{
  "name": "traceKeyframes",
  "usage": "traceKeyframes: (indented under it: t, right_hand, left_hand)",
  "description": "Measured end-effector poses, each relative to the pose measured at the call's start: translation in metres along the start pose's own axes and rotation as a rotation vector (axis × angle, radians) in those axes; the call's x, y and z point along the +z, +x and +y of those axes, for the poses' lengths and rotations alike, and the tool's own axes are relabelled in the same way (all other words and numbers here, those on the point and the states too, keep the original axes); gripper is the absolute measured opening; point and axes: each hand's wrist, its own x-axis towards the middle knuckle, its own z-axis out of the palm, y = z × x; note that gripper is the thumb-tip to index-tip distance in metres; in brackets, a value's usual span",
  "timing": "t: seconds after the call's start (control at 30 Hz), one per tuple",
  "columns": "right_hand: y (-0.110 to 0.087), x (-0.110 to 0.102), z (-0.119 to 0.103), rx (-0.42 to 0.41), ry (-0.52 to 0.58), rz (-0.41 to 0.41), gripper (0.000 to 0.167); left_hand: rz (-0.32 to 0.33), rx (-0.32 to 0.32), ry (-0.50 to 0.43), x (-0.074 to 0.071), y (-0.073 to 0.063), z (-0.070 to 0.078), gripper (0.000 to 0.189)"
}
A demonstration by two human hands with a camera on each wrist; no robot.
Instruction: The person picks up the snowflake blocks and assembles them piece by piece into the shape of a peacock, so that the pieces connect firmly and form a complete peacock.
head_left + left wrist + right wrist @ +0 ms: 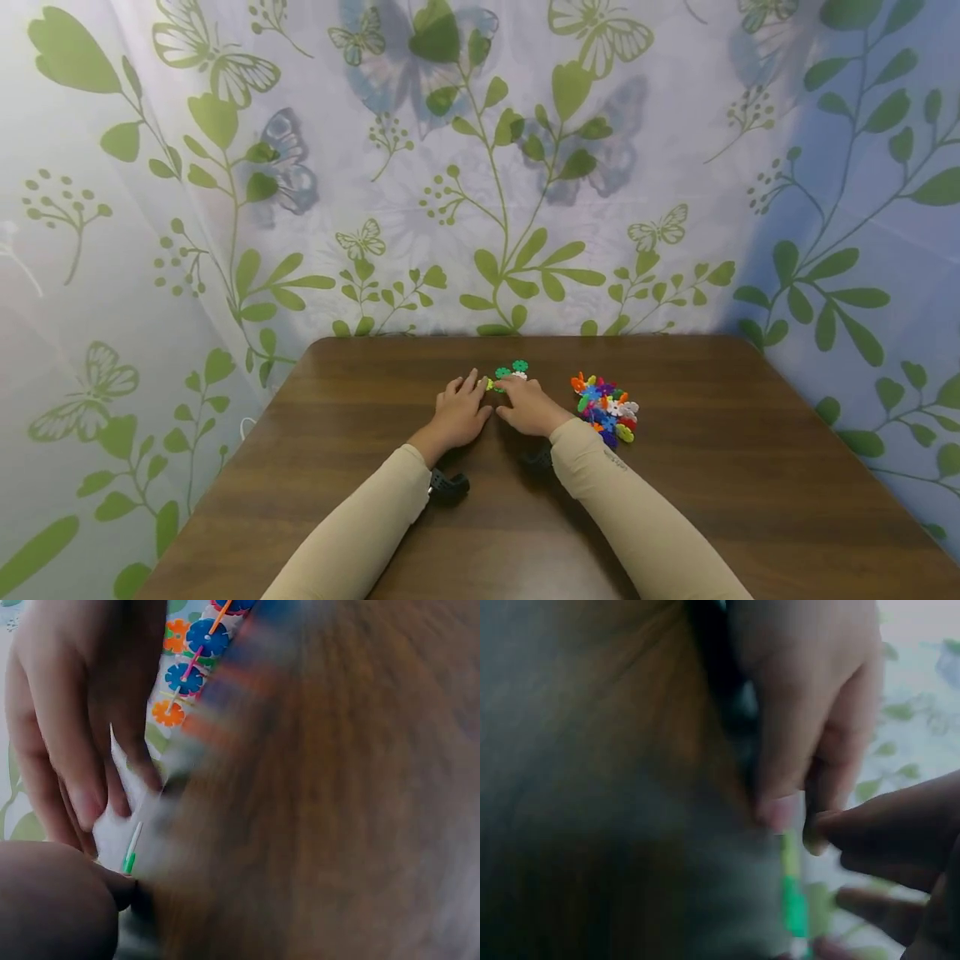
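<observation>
On the table, a small row of flower-shaped plastic discs lies flat: a yellow-green disc (pixel 490 384), green discs (pixel 520 366) and a white disc (pixel 520 375). My left hand (pixel 457 411) reaches in from the left, fingers extended, fingertips at the yellow-green disc. Over the near part of the row hovers or rests my right hand (pixel 531 407), covering some discs. In the left wrist view the right hand's fingers (pixel 82 750) point down, apart from the green edge (pixel 129 862) of a disc. The right wrist view shows the left hand's fingertips (pixel 780 814) beside a yellow disc edge (pixel 788 859).
Right of my right hand lies a loose pile (pixel 607 408) of multicoloured flower discs. The brown wooden table (pixel 675 500) ends at a hanging cloth (pixel 480 167) with leaves and butterflies. A dark strap (pixel 448 486) is on my left wrist.
</observation>
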Motion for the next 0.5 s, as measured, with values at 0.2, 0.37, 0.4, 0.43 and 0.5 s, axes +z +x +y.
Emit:
traceKeyframes:
  t: [0.2,0.37,0.4,0.43,0.5]
  right_hand:
    - [0.011,0.012,0.013,-0.003,0.001,0.016,0.041]
    - [0.007,0.014,0.013,0.015,-0.009,0.156,0.009]
    - [0.005,0.015,0.014,0.025,0.006,0.184,0.003]
    - [0.004,0.015,0.014,0.045,0.029,0.204,0.004]
    - [0.003,0.017,0.016,0.080,0.079,0.234,0.008]
  left_hand:
    - [0.031,0.009,-0.002,0.000,-0.004,0.005,0.047]
    - [0.138,0.018,-0.060,0.001,-0.006,0.006,0.028]
    - [0.157,0.022,-0.058,0.001,-0.006,0.006,0.024]
    - [0.179,0.029,-0.053,0.001,-0.005,0.006,0.020]
    - [0.221,0.044,-0.046,0.001,-0.005,0.005,0.013]
